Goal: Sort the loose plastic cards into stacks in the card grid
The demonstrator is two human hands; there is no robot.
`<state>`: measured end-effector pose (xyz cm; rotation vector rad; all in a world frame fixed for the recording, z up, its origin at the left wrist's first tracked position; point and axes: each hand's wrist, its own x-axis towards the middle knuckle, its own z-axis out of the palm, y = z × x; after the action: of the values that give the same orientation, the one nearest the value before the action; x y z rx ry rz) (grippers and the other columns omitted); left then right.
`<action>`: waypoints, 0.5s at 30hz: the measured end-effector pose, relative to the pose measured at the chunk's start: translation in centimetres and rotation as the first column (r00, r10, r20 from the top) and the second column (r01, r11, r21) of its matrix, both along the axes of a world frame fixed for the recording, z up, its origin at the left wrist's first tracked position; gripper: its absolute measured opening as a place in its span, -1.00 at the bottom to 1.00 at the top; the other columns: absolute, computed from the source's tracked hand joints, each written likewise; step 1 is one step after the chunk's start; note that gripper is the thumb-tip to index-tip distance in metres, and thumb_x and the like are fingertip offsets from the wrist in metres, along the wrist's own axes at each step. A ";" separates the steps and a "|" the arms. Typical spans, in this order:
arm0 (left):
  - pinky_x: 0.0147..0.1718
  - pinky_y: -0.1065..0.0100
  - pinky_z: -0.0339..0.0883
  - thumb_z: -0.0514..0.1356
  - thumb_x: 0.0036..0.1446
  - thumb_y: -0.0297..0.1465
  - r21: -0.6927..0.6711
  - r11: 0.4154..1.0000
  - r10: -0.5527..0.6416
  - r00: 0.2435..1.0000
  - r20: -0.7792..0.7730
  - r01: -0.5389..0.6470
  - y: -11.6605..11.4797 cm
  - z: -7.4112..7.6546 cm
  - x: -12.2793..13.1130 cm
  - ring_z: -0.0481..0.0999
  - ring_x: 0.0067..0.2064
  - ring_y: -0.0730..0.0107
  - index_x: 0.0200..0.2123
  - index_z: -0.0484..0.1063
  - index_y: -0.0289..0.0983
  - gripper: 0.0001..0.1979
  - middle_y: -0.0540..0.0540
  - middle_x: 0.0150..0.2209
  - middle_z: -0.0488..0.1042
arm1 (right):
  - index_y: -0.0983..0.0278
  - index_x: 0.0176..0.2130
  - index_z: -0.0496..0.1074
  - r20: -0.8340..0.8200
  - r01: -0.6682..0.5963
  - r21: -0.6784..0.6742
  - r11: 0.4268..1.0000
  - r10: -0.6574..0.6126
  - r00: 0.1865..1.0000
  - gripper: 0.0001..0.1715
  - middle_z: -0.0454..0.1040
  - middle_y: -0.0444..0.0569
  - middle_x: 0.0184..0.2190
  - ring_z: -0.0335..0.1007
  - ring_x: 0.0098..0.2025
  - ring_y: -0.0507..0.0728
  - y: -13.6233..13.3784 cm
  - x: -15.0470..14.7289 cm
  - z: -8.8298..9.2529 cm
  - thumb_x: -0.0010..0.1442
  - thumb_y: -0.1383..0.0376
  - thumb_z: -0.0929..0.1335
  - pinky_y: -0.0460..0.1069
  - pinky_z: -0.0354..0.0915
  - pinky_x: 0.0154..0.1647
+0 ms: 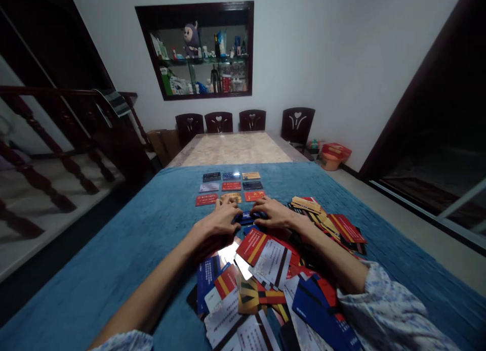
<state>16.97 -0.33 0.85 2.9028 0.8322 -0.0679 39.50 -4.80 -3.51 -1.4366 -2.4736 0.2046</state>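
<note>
My left hand (223, 218) and my right hand (272, 213) meet over the near side of a card layout, fingers curled in from either side around a dark blue card (247, 218). Whether more cards lie under it I cannot tell. Just beyond my fingertips, cards lie face up in neat rows, among them a gold card (232, 196), a red card (207, 199) and a dark card (211, 177). Below my wrists spreads a loose, overlapping heap with a red card striped in yellow (253, 246), grey cards (270, 265) and a blue card (315, 308).
A second pile of cards (322, 219), gold and red, lies right of my right forearm. Blue cloth (152, 239) covers the near table, with bare marble top (235, 148) beyond. Dark chairs (252, 121) stand at the far end; a railing (49, 133) runs on the left.
</note>
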 end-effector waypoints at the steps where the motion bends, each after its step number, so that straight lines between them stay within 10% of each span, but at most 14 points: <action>1: 0.10 -0.08 0.05 0.20 0.11 -0.38 0.003 1.000 -0.004 1.000 0.002 0.004 0.1 -0.2 0.0 0.15 0.19 -0.05 -0.17 0.51 -0.20 -0.80 -0.20 -0.02 0.45 | 0.22 -0.02 0.54 -0.002 0.004 -0.006 1.000 -0.004 1.000 -0.64 0.49 0.09 -0.07 0.29 -0.03 0.25 0.0 0.0 0.0 0.20 0.18 0.40 0.16 0.21 0.05; 15: 0.09 -0.02 0.07 0.12 0.12 -0.47 0.003 1.000 -0.019 0.999 0.038 0.019 0.3 -0.1 0.1 0.25 0.10 0.02 -0.21 0.54 -0.24 -0.77 -0.21 -0.13 0.50 | 0.27 -0.02 0.54 -0.006 -0.031 0.015 0.999 0.031 0.999 -0.65 0.53 0.10 -0.09 0.34 -0.05 0.25 -0.2 0.0 0.3 0.21 0.23 0.37 0.14 0.23 0.06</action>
<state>17.07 -0.07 0.75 2.9053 0.7996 -0.0125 39.54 -4.99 -3.17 -1.3900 -2.4889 0.1961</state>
